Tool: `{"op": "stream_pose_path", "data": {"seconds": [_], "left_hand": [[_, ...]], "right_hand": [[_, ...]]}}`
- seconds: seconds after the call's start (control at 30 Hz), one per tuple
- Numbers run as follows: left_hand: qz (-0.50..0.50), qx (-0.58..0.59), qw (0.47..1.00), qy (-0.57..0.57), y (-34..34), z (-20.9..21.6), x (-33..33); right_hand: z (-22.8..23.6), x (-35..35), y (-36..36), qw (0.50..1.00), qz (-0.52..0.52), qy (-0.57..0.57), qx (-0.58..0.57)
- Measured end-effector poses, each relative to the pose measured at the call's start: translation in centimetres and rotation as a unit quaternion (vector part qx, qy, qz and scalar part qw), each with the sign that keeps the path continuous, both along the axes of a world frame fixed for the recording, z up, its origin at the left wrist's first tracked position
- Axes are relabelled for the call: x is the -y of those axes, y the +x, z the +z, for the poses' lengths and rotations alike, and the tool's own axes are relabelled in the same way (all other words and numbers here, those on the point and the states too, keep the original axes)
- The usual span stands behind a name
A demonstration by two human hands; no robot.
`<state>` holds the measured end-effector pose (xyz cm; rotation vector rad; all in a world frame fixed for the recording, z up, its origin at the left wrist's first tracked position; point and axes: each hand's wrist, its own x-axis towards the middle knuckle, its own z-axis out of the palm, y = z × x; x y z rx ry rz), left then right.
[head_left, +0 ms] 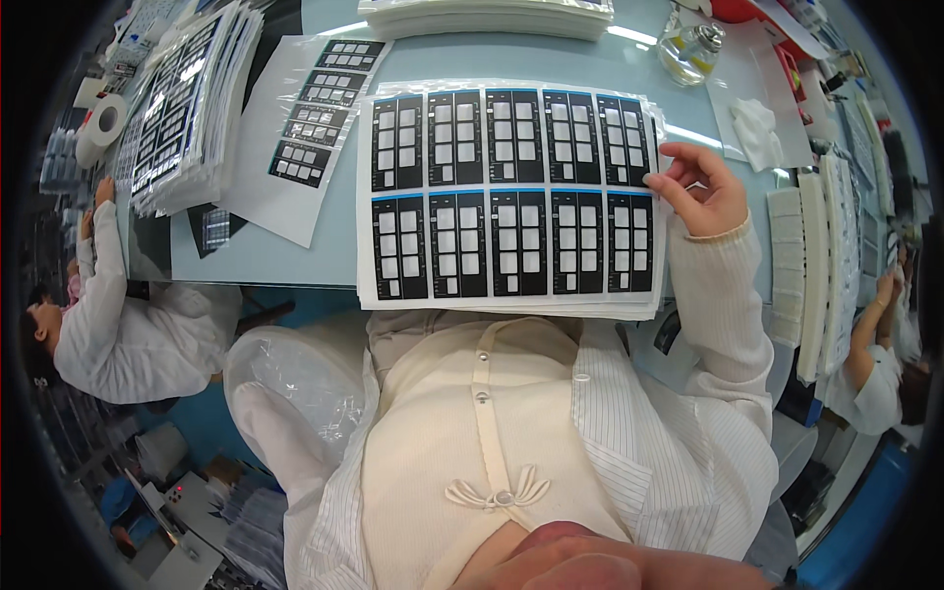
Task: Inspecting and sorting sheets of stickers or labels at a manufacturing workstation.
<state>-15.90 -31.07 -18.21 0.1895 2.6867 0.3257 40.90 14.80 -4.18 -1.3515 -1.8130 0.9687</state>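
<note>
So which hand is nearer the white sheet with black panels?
Right: the right hand touches the right edge of the white sheet. The left hand isn't visible, so its position can't be told.

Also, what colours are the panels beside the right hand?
The panels are black with whitish windows and blue along the top; best in head view.

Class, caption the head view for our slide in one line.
A right hand at the edge of a white sheet printed with black panels.
</note>
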Motion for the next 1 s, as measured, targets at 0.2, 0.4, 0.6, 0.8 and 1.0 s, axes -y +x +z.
{"op": "stream_pose_path", "data": {"seconds": [0.2,0.4,0.6,0.8,1.0], "left_hand": [[0.125,-0.166,0.978,0.026,6.2,-3.1,-0.5],[-0.057,-0.304,0.913,0.266,1.1,-0.5,-9.7],[-0.406,-0.297,0.779,0.374,16.0,14.4,-29.0],[-0.535,-0.030,0.753,0.382,18.8,15.0,-35.6],[-0.524,0.004,0.767,0.370,18.8,15.2,-36.3]], "right_hand": [[-0.3,0.3,-1.0,0.999,-0.029,0.000,0.017],[-0.4,0.7,-1.0,1.000,-0.010,0.015,0.010],[0.0,1.3,-1.2,0.996,-0.014,0.058,0.060],[0.0,1.3,-1.3,0.997,-0.023,0.051,0.055],[-0.3,1.3,-1.0,0.998,-0.021,0.048,0.037]]}}
